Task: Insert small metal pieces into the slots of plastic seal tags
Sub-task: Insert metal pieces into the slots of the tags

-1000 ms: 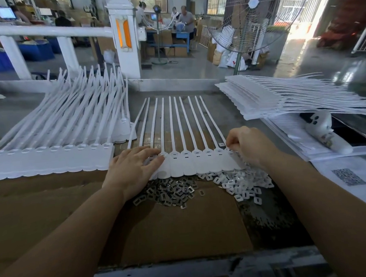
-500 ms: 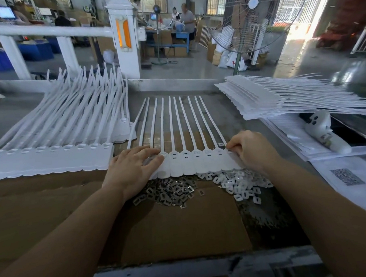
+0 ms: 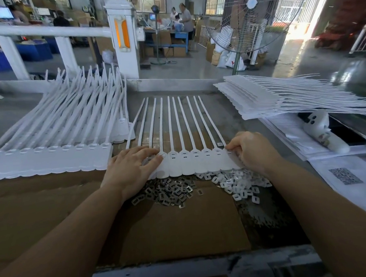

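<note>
Right hand (image 3: 251,151), fingers curled, pinches at the rightmost slot of the strip of seal tags (image 3: 192,161), at 12 o'clock from the two loose heaps; whether a metal piece sits under the fingertips I cannot tell. Left hand (image 3: 132,167) presses flat on the strip's 9 o'clock end. If that press eases, the thin, flexible white plastic may slide on the cardboard (image 3: 172,229) and a piece could seat crooked. Metal pieces (image 3: 170,192) are small, shiny, rectangular; white clips (image 3: 238,184) lie at their 3 o'clock.
</note>
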Motion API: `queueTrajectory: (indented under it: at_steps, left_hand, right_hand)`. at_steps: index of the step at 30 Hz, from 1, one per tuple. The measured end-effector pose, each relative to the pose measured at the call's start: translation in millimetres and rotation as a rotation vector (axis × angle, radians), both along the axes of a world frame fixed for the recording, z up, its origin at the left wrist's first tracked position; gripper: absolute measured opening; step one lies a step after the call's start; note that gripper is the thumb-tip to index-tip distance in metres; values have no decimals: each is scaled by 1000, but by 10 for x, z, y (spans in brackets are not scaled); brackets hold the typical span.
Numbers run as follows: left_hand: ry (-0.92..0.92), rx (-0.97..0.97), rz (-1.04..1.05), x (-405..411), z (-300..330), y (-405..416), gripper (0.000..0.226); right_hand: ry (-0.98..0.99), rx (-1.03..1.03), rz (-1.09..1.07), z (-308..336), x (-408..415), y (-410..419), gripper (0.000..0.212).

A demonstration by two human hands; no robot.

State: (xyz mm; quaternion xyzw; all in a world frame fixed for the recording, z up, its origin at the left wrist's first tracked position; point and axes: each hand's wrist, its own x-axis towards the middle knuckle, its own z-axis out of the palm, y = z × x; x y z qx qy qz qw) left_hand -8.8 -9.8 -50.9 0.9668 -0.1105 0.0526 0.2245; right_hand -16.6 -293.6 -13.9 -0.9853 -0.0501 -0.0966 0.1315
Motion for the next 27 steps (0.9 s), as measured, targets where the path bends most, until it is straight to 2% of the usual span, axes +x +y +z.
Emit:
queueTrajectory:
  at_steps: [5, 11, 19, 27]
  left_hand:
    - [-5, 4, 2, 17, -6, -6, 49]
    - [-14, 8, -5, 20, -24, 10, 51]
    - [-6, 10, -7, 21, -19, 6, 51]
    - [-3, 6, -4, 16, -17, 4, 51]
  right_hand:
    - [1, -124, 28, -1, -2, 12, 38]
    - [-57, -110, 34, -3, -38, -7, 31]
    - [-39, -22, 4, 20, -60, -11, 36]
    - [-12, -133, -9, 54, -30, 48, 36]
